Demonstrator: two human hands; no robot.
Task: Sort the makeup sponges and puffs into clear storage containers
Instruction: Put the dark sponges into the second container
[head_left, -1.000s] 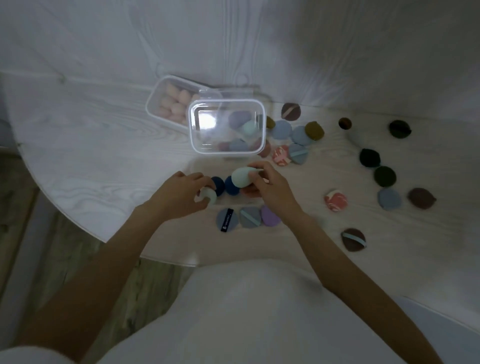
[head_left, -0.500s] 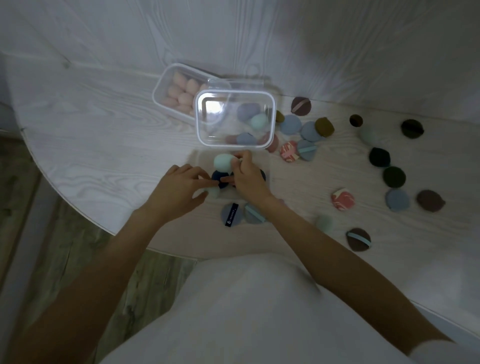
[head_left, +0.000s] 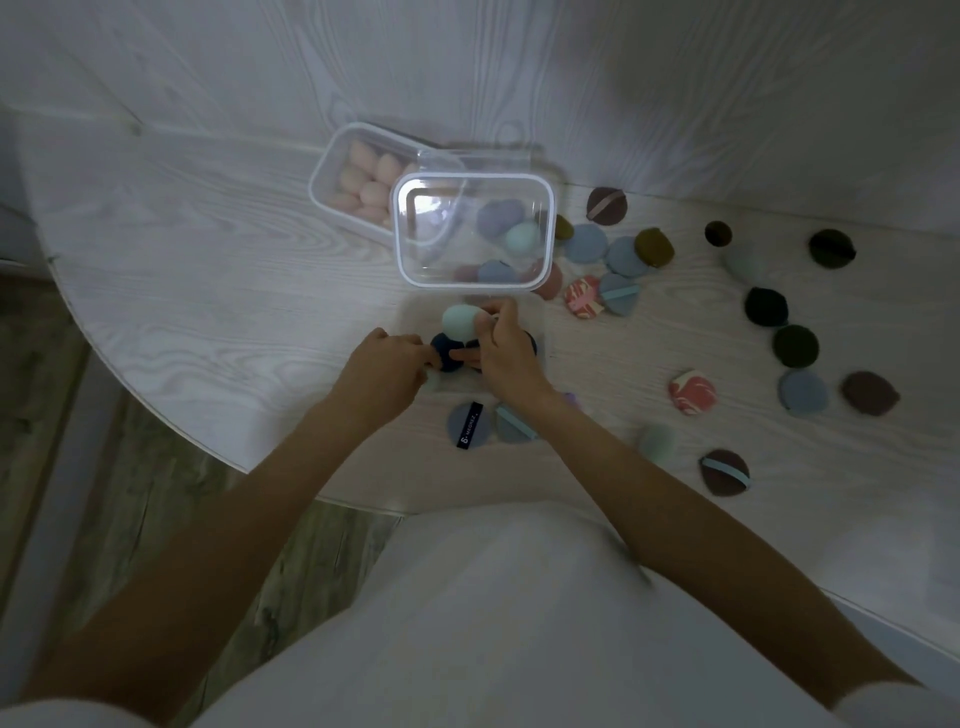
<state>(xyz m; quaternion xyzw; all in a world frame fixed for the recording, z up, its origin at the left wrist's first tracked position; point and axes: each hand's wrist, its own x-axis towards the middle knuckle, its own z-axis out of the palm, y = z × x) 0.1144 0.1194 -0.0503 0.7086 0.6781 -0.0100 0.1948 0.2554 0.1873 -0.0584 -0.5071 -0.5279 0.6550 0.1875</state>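
**Two hands low, one mint sponge just short of the box**

Several things mattered, and I took them from largest down. I was watching from the head view, over a pale wood-grain table (head_left: 197, 291) strewn with flat puffs on its right side. The near clear container (head_left: 540, 189) stood open, directly beyond the hands, with a few blue, mint and pink sponges already in it; the far container (head_left: 332, 156), behind and to the left, held only peach sponges.

The right hand (head_left: 506, 358) was the nearer to the open box — its fingers curled round a mint egg-shaped sponge (head_left: 460, 322), which sat just in front of the box's near wall. The sponge's long axis ran roughly left to right, narrow end leftward I judged, though dim light blurred it. It looked smooth, matte and soft.

The left hand (head_left: 387, 364) pinched at a navy sponge (head_left: 448, 349) on the table — firmly or only touching, I could not tell.
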